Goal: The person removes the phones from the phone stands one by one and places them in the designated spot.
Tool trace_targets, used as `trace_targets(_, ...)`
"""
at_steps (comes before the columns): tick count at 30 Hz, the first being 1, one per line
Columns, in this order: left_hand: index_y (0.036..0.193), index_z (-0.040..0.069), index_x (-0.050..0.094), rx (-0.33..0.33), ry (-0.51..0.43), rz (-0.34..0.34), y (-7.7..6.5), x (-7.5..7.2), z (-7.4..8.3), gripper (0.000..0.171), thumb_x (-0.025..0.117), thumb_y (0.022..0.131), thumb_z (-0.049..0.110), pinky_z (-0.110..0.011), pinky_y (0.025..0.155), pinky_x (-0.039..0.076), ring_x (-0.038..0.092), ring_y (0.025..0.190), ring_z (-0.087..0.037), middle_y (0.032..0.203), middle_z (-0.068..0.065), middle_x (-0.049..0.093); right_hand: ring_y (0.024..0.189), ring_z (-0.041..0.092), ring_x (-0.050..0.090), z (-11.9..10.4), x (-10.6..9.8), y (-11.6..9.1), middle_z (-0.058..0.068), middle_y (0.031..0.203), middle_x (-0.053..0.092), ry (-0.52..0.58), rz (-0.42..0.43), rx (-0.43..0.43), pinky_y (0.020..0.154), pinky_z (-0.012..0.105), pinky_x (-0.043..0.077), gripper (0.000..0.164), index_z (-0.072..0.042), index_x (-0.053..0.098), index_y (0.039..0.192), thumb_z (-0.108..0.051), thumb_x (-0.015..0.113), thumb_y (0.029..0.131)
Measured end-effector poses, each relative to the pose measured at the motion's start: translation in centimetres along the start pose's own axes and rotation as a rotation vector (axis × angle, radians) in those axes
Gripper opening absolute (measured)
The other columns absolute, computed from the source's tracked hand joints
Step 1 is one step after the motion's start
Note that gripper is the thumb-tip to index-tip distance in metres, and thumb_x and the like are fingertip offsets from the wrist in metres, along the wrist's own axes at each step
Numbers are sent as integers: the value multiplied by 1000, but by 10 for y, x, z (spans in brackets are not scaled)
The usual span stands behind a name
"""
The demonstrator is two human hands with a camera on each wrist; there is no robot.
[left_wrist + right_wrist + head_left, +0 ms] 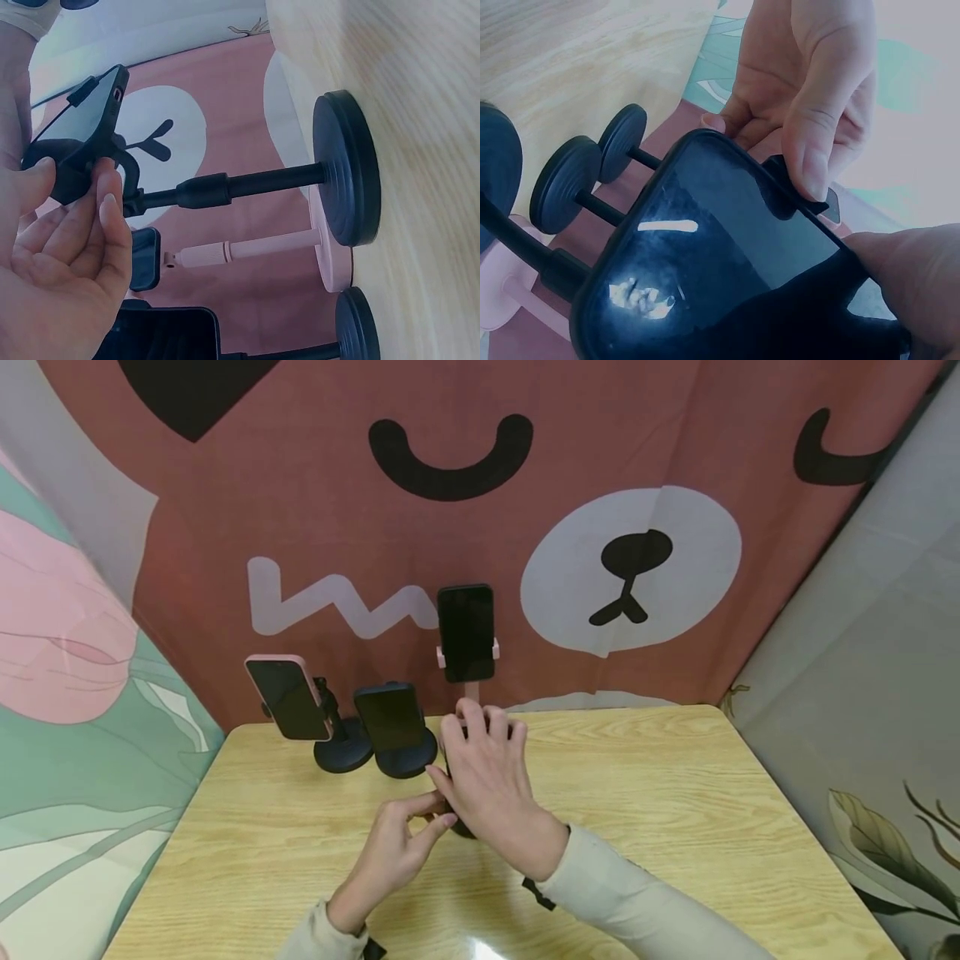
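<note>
A dark-screened phone (697,247) in a black case sits in the clamp of a black phone stand (274,180), its round base (345,169) on the table. Thumb and fingers of my left hand (397,852) pinch the black clamp arm (780,176) at the phone's side edge. My right hand (491,777) spans the phone from above, holding it with the thumb on the same long edge (855,259). From the head view, the right hand hides most of this phone and its stand.
Behind stand a pink-cased phone (288,697) on a black stand, another phone (390,717) on a black stand, and a black phone (467,631) in a pink stand. Printed cloth (337,510) hangs along the back edge of the wooden table (675,827).
</note>
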State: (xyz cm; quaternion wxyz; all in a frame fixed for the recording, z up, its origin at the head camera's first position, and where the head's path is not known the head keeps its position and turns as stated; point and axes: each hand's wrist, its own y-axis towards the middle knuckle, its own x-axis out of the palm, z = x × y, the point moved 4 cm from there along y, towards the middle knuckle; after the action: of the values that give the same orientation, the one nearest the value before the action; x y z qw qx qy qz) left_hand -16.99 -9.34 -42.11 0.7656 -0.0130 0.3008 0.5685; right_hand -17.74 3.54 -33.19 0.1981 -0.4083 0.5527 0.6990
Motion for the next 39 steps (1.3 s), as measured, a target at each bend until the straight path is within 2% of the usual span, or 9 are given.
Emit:
trace_targets(6,130,9,69,-22,-23,-22,-1,1,-3,35,68,98,23,-27,82,58,71,93,-12,115,-4,76,103,29,44,1,-2,-1,7,119,50,30,20,-6,78,42,33,55,-15,49,95,-50,87,76)
trace_targets(13,130,9,69,-39,-45,-41,0,1,-4,36,68,98,25,-29,88,57,71,95,-11,114,-3,77,102,30,44,3,-4,-2,8,119,50,66,43,-26,77,42,32,54,-15,50,93,-47,88,75)
trace_targets(29,130,9,69,-18,-83,-61,1,0,-6,34,68,98,20,-32,89,59,72,99,-10,112,-5,77,99,29,43,7,-8,-6,7,121,53,94,68,-99,76,40,30,51,-14,51,94,-46,87,77)
trace_targets(39,124,10,73,-43,-89,-75,2,0,-6,28,67,98,20,-31,91,57,73,102,-15,109,-5,78,99,27,41,8,-11,-10,7,123,52,128,65,-146,75,39,29,52,-13,52,95,-47,87,76)
